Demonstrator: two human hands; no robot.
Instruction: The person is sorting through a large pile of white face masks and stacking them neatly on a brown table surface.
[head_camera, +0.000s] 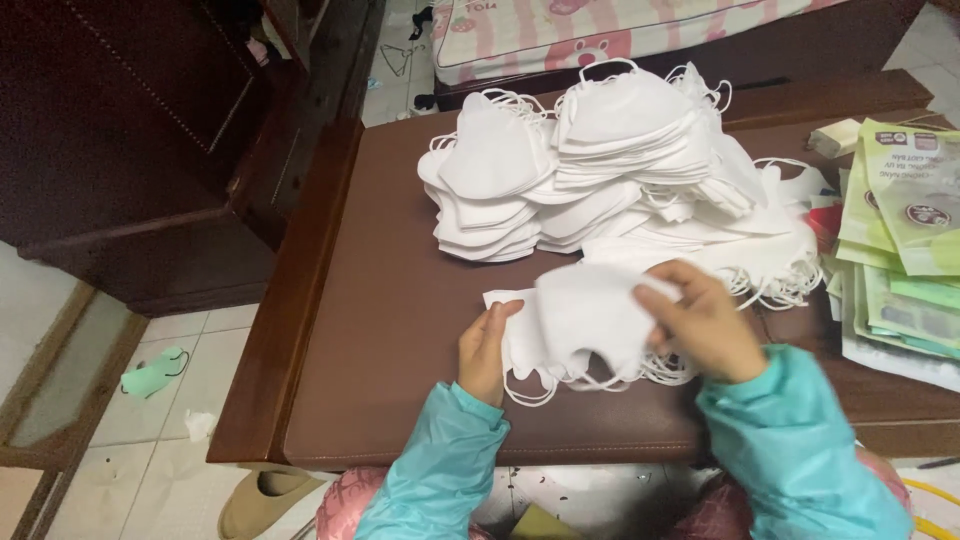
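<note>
The left hand (487, 352) grips the near-left edge of a small bundle of white masks (585, 325), fingers closed on it with the thumb on top. The right hand (703, 322) is clamped on the bundle's right side, fingertips pinching the top edge. The bundle is held just above the brown surface (380, 330), near its front edge and a little right of centre, with thin ear loops hanging out below it. Both arms wear teal sleeves (440, 470).

Farther out, a big heap of white masks (590, 170) covers the far middle of the surface, partly in rough stacks and partly loose towards the right, where tangled loops spill down close to the right hand. At the right edge lie flat green and white pouches (905, 230), overlapping one another, apart from the bundle in hand.

Judging from this, the work looks early: only one small bundle is gathered in the hands, none of the pouches seems filled, and the heap that remains is large.

On the tiled floor at the left lies a green mask (152, 373); at the far end a bed with a pink patterned cover (560, 30) shows
</note>
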